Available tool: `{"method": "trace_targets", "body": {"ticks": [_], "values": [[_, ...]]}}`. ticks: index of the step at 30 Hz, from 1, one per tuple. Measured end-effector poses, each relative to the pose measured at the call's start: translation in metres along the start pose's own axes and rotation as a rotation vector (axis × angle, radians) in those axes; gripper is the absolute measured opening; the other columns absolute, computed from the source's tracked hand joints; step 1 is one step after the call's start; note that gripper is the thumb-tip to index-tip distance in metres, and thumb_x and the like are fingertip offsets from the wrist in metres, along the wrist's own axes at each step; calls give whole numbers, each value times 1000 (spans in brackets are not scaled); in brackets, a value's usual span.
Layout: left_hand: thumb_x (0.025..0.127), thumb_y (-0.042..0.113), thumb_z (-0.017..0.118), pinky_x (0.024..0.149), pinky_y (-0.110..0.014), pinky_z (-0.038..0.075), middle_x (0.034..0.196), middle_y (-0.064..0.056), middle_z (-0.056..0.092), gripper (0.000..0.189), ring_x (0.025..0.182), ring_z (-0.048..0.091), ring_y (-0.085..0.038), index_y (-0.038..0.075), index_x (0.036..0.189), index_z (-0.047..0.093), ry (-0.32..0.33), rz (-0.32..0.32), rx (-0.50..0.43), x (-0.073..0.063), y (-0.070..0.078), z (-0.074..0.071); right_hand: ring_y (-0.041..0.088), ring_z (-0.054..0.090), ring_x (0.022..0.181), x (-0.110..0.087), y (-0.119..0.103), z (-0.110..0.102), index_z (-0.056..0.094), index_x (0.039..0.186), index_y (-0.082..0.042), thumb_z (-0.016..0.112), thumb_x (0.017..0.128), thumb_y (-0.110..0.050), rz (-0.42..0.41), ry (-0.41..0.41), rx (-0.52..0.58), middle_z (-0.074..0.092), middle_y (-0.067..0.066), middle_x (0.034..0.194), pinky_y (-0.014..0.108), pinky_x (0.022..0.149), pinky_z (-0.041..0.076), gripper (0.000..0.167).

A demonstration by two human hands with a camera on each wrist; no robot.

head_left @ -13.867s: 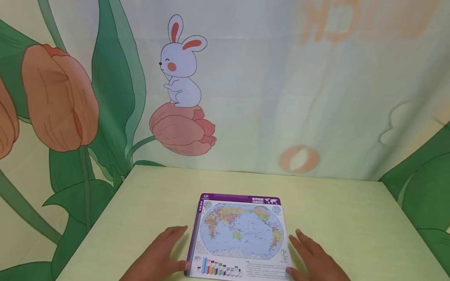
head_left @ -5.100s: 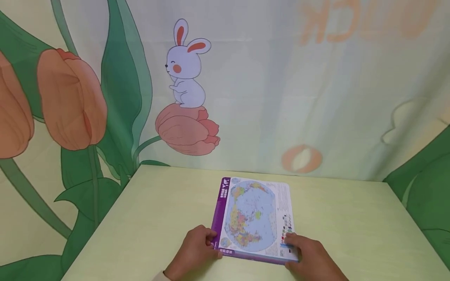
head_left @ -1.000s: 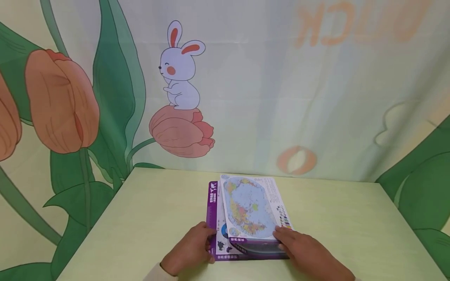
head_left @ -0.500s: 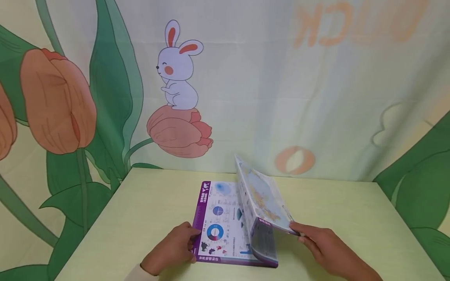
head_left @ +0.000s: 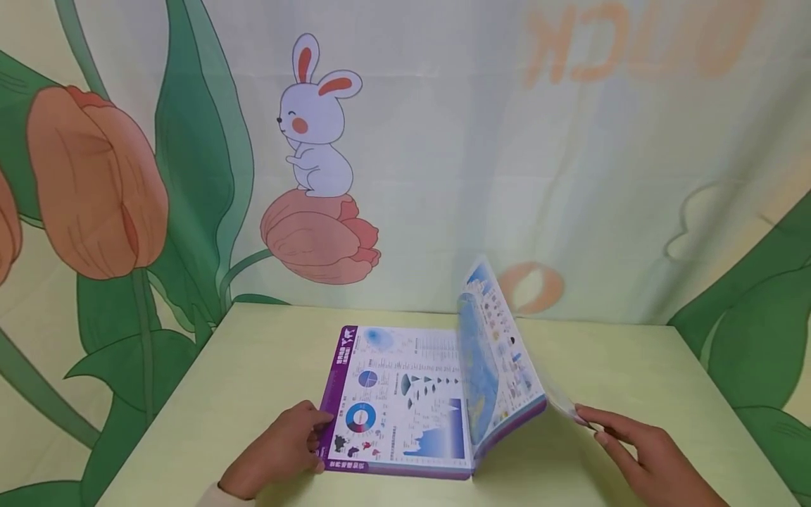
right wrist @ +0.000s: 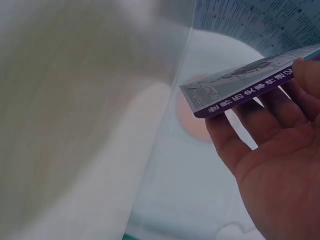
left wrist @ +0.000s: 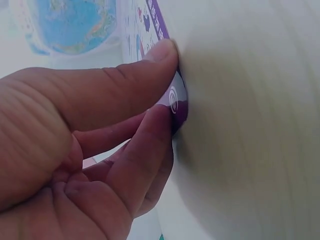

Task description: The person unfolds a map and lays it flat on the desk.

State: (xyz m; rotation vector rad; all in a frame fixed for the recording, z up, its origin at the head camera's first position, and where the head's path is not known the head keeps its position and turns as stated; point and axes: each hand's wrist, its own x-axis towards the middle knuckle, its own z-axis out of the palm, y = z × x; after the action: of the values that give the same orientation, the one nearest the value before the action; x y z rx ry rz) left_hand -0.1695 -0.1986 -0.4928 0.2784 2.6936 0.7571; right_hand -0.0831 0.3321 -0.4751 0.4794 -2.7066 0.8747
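A purple-edged folding world map (head_left: 418,401) lies partly unfolded on the table. Its left panel, printed with charts and Chinese text, is flat. To the right a second panel (head_left: 507,366) rises at a slant, with a further panel nearly edge-on behind it. My left hand (head_left: 279,443) pinches the near left edge; the left wrist view shows thumb and fingers on the purple corner (left wrist: 175,100). My right hand (head_left: 646,451) pinches the raised far panel's edge off the table. In the right wrist view that panel's purple border (right wrist: 245,95) sits between thumb and fingers.
The pale yellow-green table (head_left: 266,366) ends at the back against a hanging cloth (head_left: 431,141) printed with tulips and a white rabbit. The raised panels stand close in front of this cloth.
The folded map's upper layers have swung open to the right, uncovering the chart panel. My right hand has moved right with the panel edge; my left hand has shifted left with the map.
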Motion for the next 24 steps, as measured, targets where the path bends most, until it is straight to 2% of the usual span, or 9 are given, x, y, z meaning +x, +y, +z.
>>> {"method": "trace_targets", "body": {"ticks": [4, 8, 11, 14, 16, 18, 21, 24], "values": [[74, 5, 94, 94, -41, 58, 106, -2, 58, 73, 95, 56, -18, 0, 141, 65, 14, -16, -19, -5, -7, -3, -11, 65, 110, -11, 8, -6, 72, 136, -18, 73, 98, -5, 22, 68, -38, 76, -7, 124, 1, 86, 47, 40], [75, 6, 94, 94, -41, 59, 107, -2, 58, 73, 96, 56, -17, 0, 141, 65, 25, -44, -21, -8, -15, -6, -15, 63, 104, -19, 17, -14, 74, 131, -20, 77, 95, -5, 42, 128, -96, 73, -17, 121, -1, 85, 44, 39], [76, 6, 93, 95, -41, 59, 107, -2, 59, 72, 96, 57, -17, 1, 142, 64, 32, -63, -20, -11, -19, -9, -19, 60, 104, -25, 25, -19, 75, 128, -21, 79, 93, -6, 45, 164, -147, 72, -19, 119, -2, 83, 41, 39], [77, 6, 93, 96, -43, 60, 107, -2, 59, 71, 97, 57, -18, 1, 142, 64, 30, -84, -16, -14, -24, -13, -23, 55, 106, -31, 31, -23, 76, 126, -19, 80, 93, -8, 71, 174, -191, 77, -7, 117, -3, 81, 39, 35], [77, 5, 93, 96, -43, 61, 108, -2, 59, 71, 97, 58, -18, 1, 142, 64, 26, -101, -15, -15, -28, -14, -25, 51, 105, -35, 34, -25, 76, 124, -18, 79, 95, -13, 119, 151, -225, 78, 2, 117, -2, 78, 39, 30], [77, 4, 92, 95, -42, 61, 107, -3, 59, 71, 96, 58, -18, 1, 142, 63, 20, -115, -8, -15, -33, -16, -24, 51, 103, -39, 36, -28, 76, 124, -16, 79, 96, -17, 173, 117, -253, 78, 9, 118, 4, 75, 46, 28], [76, 1, 92, 93, -42, 62, 106, -3, 59, 73, 95, 58, -18, 1, 143, 63, 10, -134, 2, -16, -41, -19, -19, 56, 98, -47, 40, -28, 75, 124, -14, 79, 96, -20, 245, 64, -288, 77, 11, 120, 18, 71, 57, 29], [75, -1, 91, 92, -42, 63, 106, -3, 58, 75, 95, 58, -18, 2, 145, 62, 5, -146, 7, -17, -50, -25, 0, 70, 97, -57, 48, -24, 75, 124, -12, 81, 95, -22, 282, 35, -314, 77, 11, 122, 31, 72, 61, 31]]}}
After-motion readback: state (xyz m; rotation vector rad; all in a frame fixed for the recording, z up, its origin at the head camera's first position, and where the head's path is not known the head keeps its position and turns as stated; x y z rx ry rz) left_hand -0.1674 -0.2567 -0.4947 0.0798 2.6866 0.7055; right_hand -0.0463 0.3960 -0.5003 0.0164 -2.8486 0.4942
